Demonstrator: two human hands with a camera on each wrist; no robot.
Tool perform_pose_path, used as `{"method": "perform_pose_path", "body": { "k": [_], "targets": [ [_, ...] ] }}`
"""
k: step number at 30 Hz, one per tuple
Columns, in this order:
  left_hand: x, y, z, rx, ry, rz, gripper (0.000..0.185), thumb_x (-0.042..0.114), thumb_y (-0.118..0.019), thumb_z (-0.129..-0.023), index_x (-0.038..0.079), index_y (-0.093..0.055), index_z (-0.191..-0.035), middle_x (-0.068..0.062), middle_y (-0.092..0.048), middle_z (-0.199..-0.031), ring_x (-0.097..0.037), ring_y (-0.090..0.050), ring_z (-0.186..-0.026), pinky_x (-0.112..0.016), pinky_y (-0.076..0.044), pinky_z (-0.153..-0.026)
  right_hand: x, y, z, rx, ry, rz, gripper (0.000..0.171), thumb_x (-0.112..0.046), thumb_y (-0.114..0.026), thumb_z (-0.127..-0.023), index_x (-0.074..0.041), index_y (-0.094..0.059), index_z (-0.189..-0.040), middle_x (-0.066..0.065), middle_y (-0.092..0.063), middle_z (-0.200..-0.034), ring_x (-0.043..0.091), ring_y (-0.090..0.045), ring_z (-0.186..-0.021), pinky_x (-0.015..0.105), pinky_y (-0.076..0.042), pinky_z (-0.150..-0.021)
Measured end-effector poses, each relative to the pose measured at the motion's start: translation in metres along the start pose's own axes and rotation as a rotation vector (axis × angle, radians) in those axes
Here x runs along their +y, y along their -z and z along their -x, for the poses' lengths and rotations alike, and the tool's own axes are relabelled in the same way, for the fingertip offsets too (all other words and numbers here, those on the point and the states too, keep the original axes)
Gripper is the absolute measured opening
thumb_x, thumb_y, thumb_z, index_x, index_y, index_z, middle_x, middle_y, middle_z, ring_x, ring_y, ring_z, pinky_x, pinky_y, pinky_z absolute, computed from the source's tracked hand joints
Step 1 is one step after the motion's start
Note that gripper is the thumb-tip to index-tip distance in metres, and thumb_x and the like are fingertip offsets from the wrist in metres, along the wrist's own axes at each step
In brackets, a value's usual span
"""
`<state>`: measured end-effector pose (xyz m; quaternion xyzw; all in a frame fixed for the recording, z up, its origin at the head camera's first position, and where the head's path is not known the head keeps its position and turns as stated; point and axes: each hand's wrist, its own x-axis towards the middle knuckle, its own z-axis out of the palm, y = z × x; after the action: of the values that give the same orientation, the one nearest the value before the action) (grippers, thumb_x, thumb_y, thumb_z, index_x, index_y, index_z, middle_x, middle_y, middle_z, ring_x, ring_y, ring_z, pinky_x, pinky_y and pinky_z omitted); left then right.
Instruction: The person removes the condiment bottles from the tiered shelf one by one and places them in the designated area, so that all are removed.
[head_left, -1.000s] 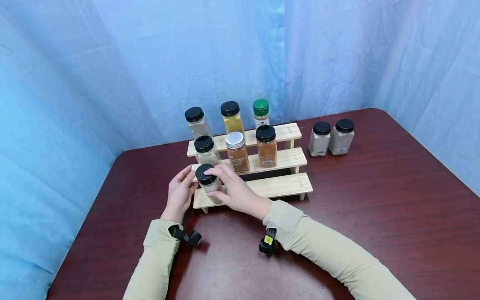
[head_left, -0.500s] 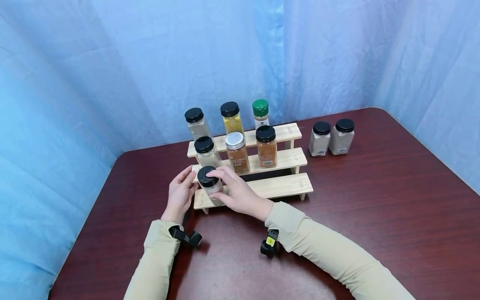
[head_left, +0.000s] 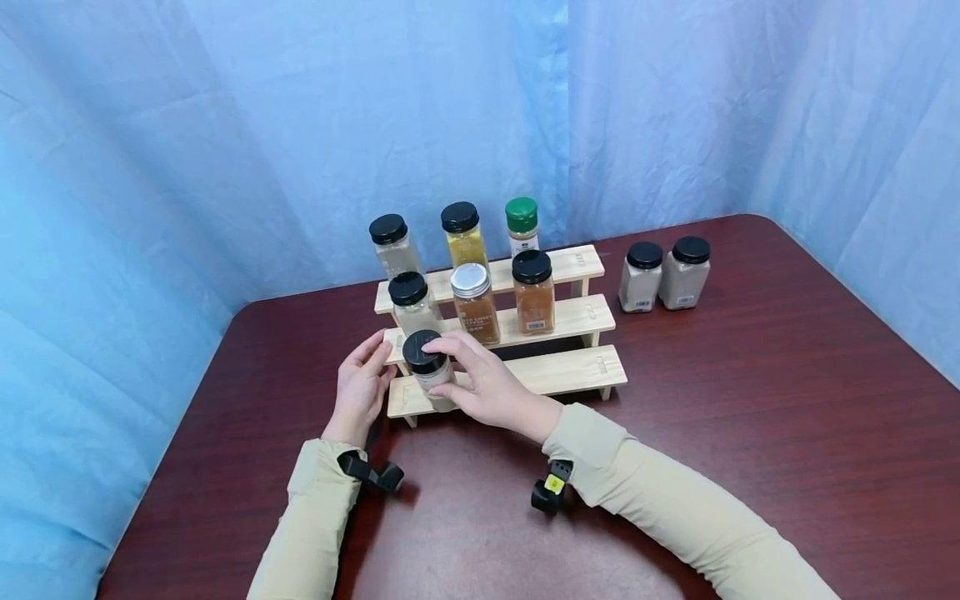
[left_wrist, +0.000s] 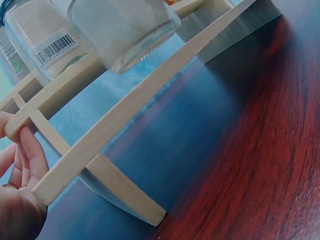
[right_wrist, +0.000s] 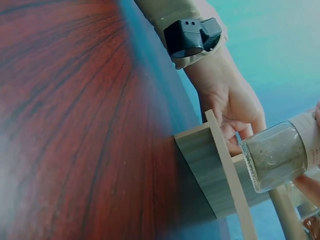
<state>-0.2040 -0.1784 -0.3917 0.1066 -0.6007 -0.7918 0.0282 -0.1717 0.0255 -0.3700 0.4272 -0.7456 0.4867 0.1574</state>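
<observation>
My right hand (head_left: pixel 491 387) holds a spice jar (head_left: pixel 439 390) with a black lid, fingers on the lid and thumb at its side. Pale powder shows through the jar's glass (right_wrist: pixel 277 155) in the right wrist view. Its base is just above the lowest step of a three-step wooden rack (head_left: pixel 558 371), near the left end; a gap shows under the base in the left wrist view. At the rack's left side, my left hand (head_left: pixel 358 390) grips the end of the middle step, its fingers (left_wrist: pixel 35 152) curled at the wood.
Three jars, including a green-capped one (head_left: pixel 521 218), stand on the top step. A silver-lidded jar (head_left: pixel 475 308) and two black-lidded ones occupy the middle step. Two black-lidded jars (head_left: pixel 640 279) stand on the dark red table (head_left: pixel 750 375) at right. Blue curtains (head_left: pixel 300 150) surround the table.
My right hand has shifted slightly to the right, carrying the spice jar along above the lowest step. The left hand stays at the rack's end.
</observation>
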Motion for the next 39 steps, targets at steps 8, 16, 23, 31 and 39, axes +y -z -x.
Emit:
{"method": "perform_pose_path", "body": {
  "k": [8,16,23,31,39],
  "targets": [
    [-0.001,0.000,-0.002,0.002,-0.001,-0.005,0.045,0.004,-0.049,-0.097,-0.006,-0.039,-0.140,0.014,-0.061,-0.089,-0.001,-0.054,-0.073,-0.017,-0.043,-0.065,-0.003,0.014,0.006,0.033,0.031,-0.002,0.052,0.002,-0.074,-0.078,-0.007,-0.046,-0.121,0.018,-0.052,-0.116,0.029,-0.055,-0.108,0.032,-0.051,-0.091],
    [-0.001,0.000,-0.002,0.010,-0.001,-0.007,0.045,0.004,-0.051,-0.097,-0.005,-0.040,-0.140,0.014,-0.063,-0.086,-0.001,-0.054,-0.070,-0.017,-0.044,-0.063,-0.002,0.031,0.016,0.051,0.053,-0.034,0.055,0.009,-0.073,-0.075,-0.005,-0.046,-0.120,0.021,-0.051,-0.115,0.032,-0.056,-0.105,0.034,-0.054,-0.085],
    [-0.001,0.000,-0.001,0.010,-0.007,0.000,0.045,0.004,-0.050,-0.097,-0.005,-0.041,-0.139,0.014,-0.063,-0.086,-0.001,-0.054,-0.070,-0.016,-0.043,-0.063,-0.002,0.053,0.027,0.051,0.024,-0.009,0.058,0.010,-0.074,-0.074,-0.007,-0.045,-0.121,0.020,-0.051,-0.115,0.031,-0.055,-0.105,0.041,-0.055,-0.082],
    [-0.001,-0.001,-0.001,0.015,-0.011,0.005,0.045,0.003,-0.050,-0.096,-0.006,-0.041,-0.139,0.014,-0.062,-0.087,-0.001,-0.054,-0.069,-0.016,-0.043,-0.062,-0.004,0.073,0.038,0.066,0.010,0.057,0.060,0.014,-0.074,-0.071,-0.006,-0.045,-0.118,0.020,-0.052,-0.113,0.028,-0.056,-0.103,0.040,-0.056,-0.079],
    [-0.001,0.000,0.000,0.014,-0.017,0.012,0.044,0.004,-0.051,-0.096,-0.006,-0.041,-0.138,0.014,-0.062,-0.087,-0.001,-0.053,-0.068,-0.016,-0.043,-0.062,0.000,0.086,0.051,0.076,-0.006,0.108,0.060,0.017,-0.074,-0.069,-0.006,-0.046,-0.117,0.019,-0.053,-0.114,0.016,-0.055,-0.106,0.043,-0.056,-0.077]
  ]
}}
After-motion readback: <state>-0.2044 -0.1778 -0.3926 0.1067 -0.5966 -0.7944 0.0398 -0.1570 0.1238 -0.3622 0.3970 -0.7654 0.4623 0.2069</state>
